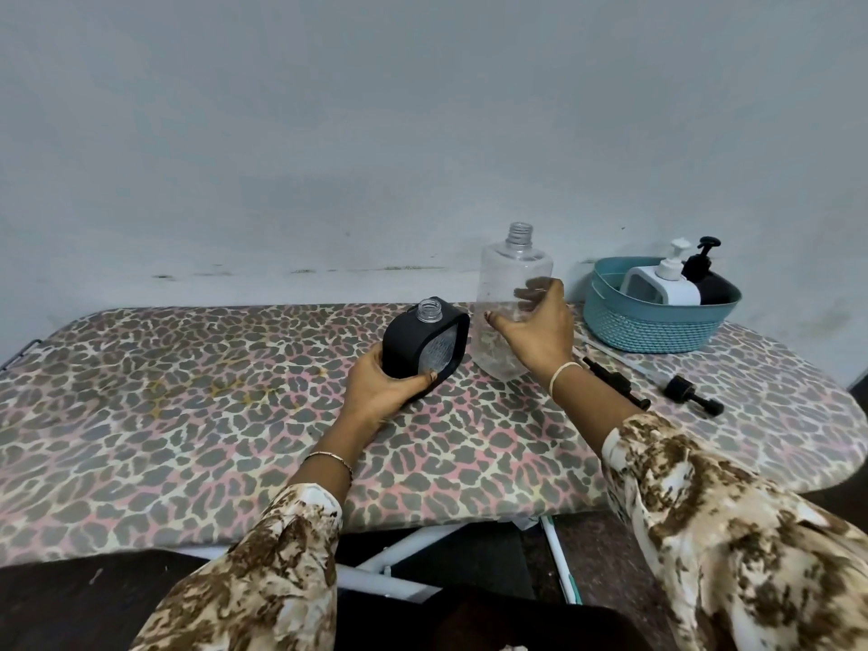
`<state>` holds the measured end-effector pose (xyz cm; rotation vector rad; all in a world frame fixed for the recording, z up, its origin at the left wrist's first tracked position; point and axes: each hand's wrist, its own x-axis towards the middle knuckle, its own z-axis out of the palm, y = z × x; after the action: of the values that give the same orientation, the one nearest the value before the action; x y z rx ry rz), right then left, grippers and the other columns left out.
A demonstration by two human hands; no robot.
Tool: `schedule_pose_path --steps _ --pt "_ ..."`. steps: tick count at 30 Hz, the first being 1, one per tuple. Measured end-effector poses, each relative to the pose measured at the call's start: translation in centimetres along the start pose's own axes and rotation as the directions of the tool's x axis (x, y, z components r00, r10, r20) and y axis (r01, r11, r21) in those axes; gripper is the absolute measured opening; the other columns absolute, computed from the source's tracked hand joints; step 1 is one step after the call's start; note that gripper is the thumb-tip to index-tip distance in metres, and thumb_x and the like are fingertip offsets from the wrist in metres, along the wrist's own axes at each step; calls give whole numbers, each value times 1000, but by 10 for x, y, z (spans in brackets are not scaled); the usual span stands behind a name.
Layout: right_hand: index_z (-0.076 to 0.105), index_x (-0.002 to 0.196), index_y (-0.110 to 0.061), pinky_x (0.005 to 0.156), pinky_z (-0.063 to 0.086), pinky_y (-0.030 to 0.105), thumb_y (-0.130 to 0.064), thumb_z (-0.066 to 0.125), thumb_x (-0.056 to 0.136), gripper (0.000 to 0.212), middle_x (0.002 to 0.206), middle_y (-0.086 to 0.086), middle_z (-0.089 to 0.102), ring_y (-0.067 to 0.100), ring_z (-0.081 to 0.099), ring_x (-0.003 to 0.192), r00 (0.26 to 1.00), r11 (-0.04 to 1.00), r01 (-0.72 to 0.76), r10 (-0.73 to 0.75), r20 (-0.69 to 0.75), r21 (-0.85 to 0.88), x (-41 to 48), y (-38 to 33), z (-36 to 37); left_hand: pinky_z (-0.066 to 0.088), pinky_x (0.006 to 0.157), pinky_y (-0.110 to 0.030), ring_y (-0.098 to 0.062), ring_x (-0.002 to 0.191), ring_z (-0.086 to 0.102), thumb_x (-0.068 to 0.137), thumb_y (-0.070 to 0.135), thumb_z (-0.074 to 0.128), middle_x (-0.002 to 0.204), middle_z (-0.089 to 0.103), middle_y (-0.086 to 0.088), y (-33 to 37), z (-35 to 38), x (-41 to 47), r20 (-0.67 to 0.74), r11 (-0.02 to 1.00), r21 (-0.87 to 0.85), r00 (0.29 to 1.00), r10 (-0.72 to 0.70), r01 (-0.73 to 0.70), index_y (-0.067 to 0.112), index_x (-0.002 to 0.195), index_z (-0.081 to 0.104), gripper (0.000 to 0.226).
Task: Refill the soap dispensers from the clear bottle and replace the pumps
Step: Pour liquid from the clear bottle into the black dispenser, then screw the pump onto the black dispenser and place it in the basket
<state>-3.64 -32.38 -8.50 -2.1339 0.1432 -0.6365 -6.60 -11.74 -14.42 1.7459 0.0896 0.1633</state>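
A black soap dispenser (pixel 413 340) with a clear window and an uncapped clear neck stands tilted on the leopard-print board; my left hand (pixel 380 390) grips its lower left side. Beside it on the right stands the tall clear bottle (pixel 512 274), uncapped. My right hand (pixel 540 328) is wrapped around the bottle's lower front, fingers curled on it. Two black pumps lie on the board to the right, one (pixel 615 382) just past my right wrist, the other (pixel 695 394) further right with its long clear tube.
A teal basket (pixel 653 324) at the back right holds a white dispenser (pixel 662 284) and a black dispenser (pixel 709 279), both with pumps on. The leopard-print board (pixel 188 392) ends at a rounded right edge. A grey wall rises right behind it.
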Motion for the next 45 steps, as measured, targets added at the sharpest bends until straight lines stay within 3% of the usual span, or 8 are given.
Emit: schedule_pose_path --steps 9,14,18,25,31,36,41,45 --pt "31 130 -15 105 42 43 -37 83 70 82 134 10 50 28 48 124 995 996 -59 52 89 74 -5 10 3 50 95 -28 -15 105 63 65 7 87 117 66 -4 7 3 -10 -50 997 51 997 53 -50 8 124 56 67" --pt "25 137 -15 109 36 35 -28 85 69 91 140 9 43 25 43 129 981 991 -76 55 185 112 -18 11 -5 54 91 -36 -21 108 61 65 30 86 120 63 -3 9 4 -19 -108 936 302 969 223 -182 16 127 50 73" --pt "10 151 -15 117 24 43 -37 82 70 111 156 8 23 26 24 143 973 993 -118 118 200 -8 -35 23 -15 46 93 -32 -25 118 54 68 38 84 131 55 -8 12 5 -27 -165 898 414 958 232 -146 14 132 44 80" --pt "15 151 -12 118 13 44 -37 66 85 87 159 7 18 22 15 146 978 871 -209 195 -77 -445 -67 71 -62 52 93 -44 -25 109 58 68 37 84 123 56 -7 8 4 -36 -239 895 416 930 278 -160 12 124 47 71" --pt "42 133 -11 104 29 50 -38 73 79 68 132 9 54 29 48 124 941 820 -336 270 -205 -464 -63 96 -82 53 94 -44 -25 113 58 75 32 81 129 55 -10 6 5 -36 -210 922 356 948 239 -154 11 131 47 69" --pt "50 119 -18 100 27 47 -38 68 83 45 116 8 65 30 53 117 940 805 -342 283 -193 -485 -62 98 -81 50 100 -43 -25 119 57 82 26 75 133 56 -11 4 4 -36 -175 931 331 959 223 -156 12 140 45 67" --pt "58 105 -22 100 28 47 -37 71 79 33 106 2 67 29 55 110 935 897 -324 255 -248 -301 -64 98 -84 48 100 -38 -24 119 58 89 19 67 134 58 -9 7 6 -41 -152 922 349 960 234 -169 14 144 42 60" --pt "60 104 -25 94 47 48 -30 72 77 30 109 0 64 24 58 106 946 973 -228 233 -225 47 -70 96 -88 50 98 -47 -23 125 54 91 19 64 139 54 -8 7 5 -42 -139 935 317 968 210 -157 14 146 38 61"
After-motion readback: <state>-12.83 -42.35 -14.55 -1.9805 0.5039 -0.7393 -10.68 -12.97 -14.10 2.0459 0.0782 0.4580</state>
